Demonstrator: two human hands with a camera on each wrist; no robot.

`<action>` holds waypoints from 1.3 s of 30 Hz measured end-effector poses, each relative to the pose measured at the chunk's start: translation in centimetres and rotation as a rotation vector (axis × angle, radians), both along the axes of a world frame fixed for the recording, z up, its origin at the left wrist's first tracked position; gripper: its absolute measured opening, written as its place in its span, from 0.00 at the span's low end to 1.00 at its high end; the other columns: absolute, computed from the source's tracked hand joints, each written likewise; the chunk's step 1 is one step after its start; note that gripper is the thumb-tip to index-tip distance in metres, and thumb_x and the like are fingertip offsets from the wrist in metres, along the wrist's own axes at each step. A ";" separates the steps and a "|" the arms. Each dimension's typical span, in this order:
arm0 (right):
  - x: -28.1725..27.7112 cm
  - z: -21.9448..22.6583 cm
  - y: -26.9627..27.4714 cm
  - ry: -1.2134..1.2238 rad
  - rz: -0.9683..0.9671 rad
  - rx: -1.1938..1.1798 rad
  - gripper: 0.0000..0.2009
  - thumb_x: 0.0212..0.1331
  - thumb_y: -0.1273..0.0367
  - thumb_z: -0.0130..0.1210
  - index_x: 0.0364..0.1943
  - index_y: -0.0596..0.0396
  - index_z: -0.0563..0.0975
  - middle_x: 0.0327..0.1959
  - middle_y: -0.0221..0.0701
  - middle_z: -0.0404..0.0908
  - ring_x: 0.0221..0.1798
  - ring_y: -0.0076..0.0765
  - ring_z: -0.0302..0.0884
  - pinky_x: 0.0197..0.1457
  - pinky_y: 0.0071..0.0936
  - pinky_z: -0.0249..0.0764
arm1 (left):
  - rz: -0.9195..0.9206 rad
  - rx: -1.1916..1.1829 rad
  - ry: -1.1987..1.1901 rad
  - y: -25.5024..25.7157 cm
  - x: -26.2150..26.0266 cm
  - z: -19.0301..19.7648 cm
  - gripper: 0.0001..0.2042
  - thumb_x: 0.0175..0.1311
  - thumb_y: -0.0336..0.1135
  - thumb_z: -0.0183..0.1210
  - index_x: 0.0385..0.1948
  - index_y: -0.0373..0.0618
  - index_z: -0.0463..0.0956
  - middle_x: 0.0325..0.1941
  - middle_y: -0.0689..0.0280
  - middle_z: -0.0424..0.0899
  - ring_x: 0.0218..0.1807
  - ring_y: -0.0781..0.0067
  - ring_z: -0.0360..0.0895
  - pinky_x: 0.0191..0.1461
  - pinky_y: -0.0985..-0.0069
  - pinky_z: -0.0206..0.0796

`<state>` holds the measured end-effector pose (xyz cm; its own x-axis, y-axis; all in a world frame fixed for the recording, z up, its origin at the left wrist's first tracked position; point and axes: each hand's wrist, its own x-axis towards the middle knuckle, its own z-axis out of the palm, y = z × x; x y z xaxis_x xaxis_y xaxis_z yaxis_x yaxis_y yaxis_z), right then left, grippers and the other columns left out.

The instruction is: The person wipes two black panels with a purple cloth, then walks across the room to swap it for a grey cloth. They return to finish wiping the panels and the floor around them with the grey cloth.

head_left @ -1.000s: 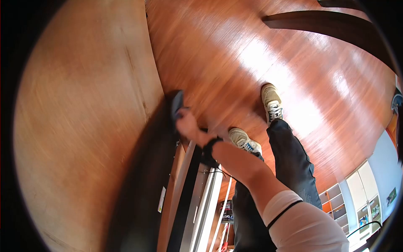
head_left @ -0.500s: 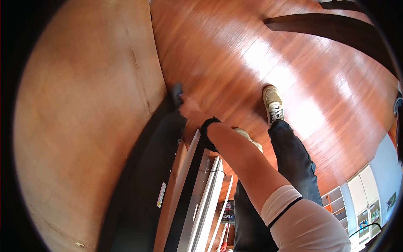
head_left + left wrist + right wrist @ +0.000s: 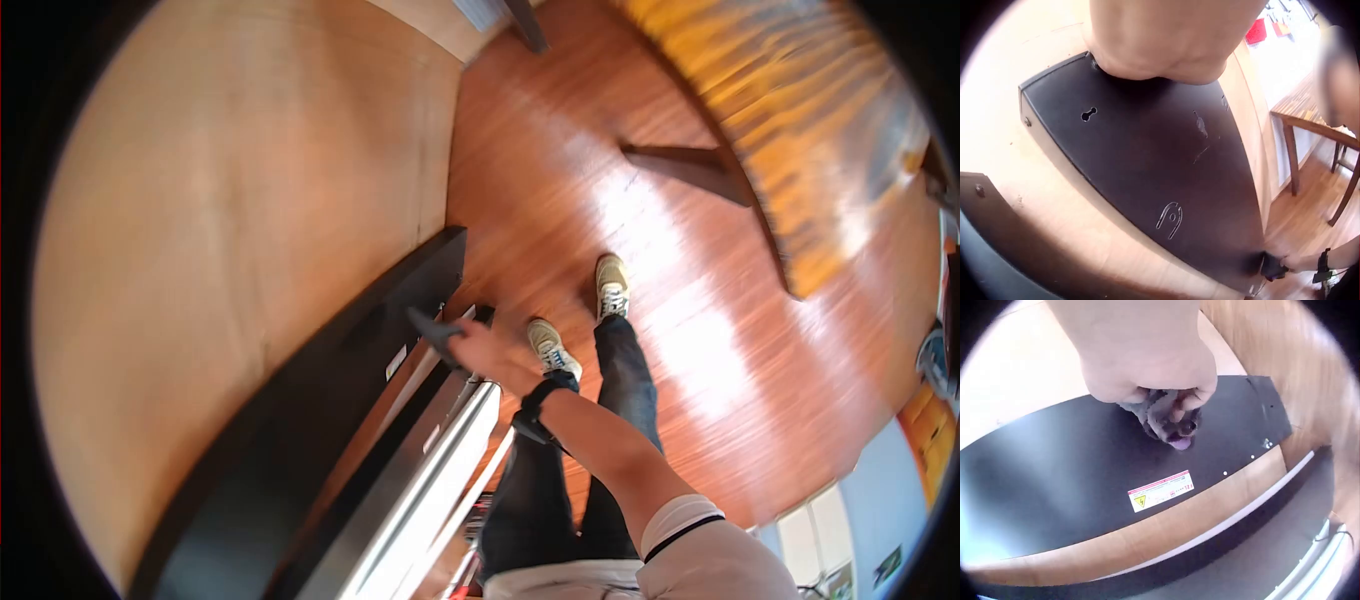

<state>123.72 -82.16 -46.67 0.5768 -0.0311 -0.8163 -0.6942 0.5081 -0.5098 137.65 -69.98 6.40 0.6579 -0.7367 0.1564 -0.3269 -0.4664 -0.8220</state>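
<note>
In the head view my right hand [image 3: 490, 355] holds a dark grey cloth [image 3: 434, 329] over a long black panel [image 3: 290, 430] standing on edge beside the wooden surface. The right wrist view shows the fingers curled round the bunched cloth [image 3: 1166, 419], with a purple patch at its lower tip. It overlaps the panel's face above a white warning label [image 3: 1161, 490]. My left hand [image 3: 1160, 44] is at the panel's upper end in the left wrist view, its fingers hidden. A keyhole slot [image 3: 1089, 114] and an arch-shaped cutout [image 3: 1169, 220] mark the panel there.
More boards, including a white-edged panel [image 3: 440, 470], stand alongside the black one. A large wooden surface [image 3: 240, 200] lies left. My shoes [image 3: 612, 285] are on the glossy wooden floor [image 3: 540, 150]. A wooden table [image 3: 800, 120] stands far right.
The right hand and cloth have moved back from the black panel's far end along its face. The head view has shifted, bringing the table top and more of the panel's far end into sight.
</note>
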 end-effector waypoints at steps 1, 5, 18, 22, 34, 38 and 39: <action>-2.0 -0.5 -1.0 0.009 -0.026 -0.060 0.19 0.55 0.64 0.46 0.48 0.57 0.76 0.37 0.47 0.82 0.42 0.54 0.80 0.46 0.41 0.76 | 0.004 -0.016 -0.009 0.4 -0.4 1.7 0.23 0.69 0.40 0.52 0.57 0.28 0.66 0.56 0.41 0.73 0.59 0.45 0.71 0.63 0.62 0.62; -10.0 7.6 -12.0 0.070 -0.125 -0.217 0.18 0.54 0.67 0.48 0.46 0.64 0.75 0.29 0.43 0.81 0.28 0.44 0.81 0.33 0.39 0.77 | 0.038 -0.078 -0.011 2.6 -0.9 5.6 0.23 0.69 0.39 0.52 0.57 0.28 0.66 0.56 0.42 0.73 0.59 0.45 0.71 0.64 0.62 0.62; -17.5 25.8 -25.2 -0.026 -0.363 -0.335 0.15 0.62 0.62 0.54 0.44 0.59 0.76 0.29 0.34 0.80 0.22 0.31 0.78 0.20 0.28 0.73 | -0.002 -0.610 0.233 4.5 -1.0 6.2 0.24 0.62 0.38 0.58 0.60 0.42 0.67 0.55 0.48 0.72 0.56 0.44 0.71 0.54 0.59 0.68; -15.6 30.3 -22.5 -0.268 -0.370 -0.342 0.09 0.58 0.74 0.54 0.44 0.56 0.74 0.32 0.31 0.77 0.24 0.28 0.75 0.21 0.26 0.73 | 0.047 -0.651 0.309 5.2 -2.5 8.2 0.25 0.58 0.34 0.59 0.60 0.43 0.67 0.54 0.51 0.73 0.53 0.49 0.73 0.53 0.62 0.68; -6.7 47.9 -8.2 -0.782 0.253 -0.680 0.12 0.49 0.81 0.44 0.36 0.60 0.77 0.33 0.30 0.77 0.33 0.22 0.73 0.38 0.22 0.72 | -0.017 -1.127 0.176 24.3 -15.6 12.6 0.14 0.57 0.28 0.57 0.45 0.37 0.75 0.49 0.53 0.77 0.49 0.49 0.75 0.53 0.62 0.66; -1.8 53.4 -2.9 -0.859 0.232 -0.894 0.11 0.55 0.71 0.53 0.41 0.61 0.76 0.34 0.32 0.79 0.38 0.25 0.74 0.43 0.25 0.72 | 0.004 -1.141 0.215 27.1 -16.5 11.1 0.14 0.59 0.29 0.57 0.47 0.38 0.75 0.50 0.53 0.77 0.50 0.48 0.74 0.52 0.62 0.66; -0.4 55.1 -1.8 -0.870 0.207 -0.944 0.16 0.57 0.68 0.57 0.48 0.61 0.75 0.36 0.34 0.79 0.41 0.27 0.74 0.46 0.25 0.72 | -0.040 -1.118 0.257 26.2 -16.3 10.8 0.15 0.59 0.30 0.58 0.47 0.38 0.75 0.49 0.53 0.77 0.49 0.48 0.74 0.52 0.62 0.66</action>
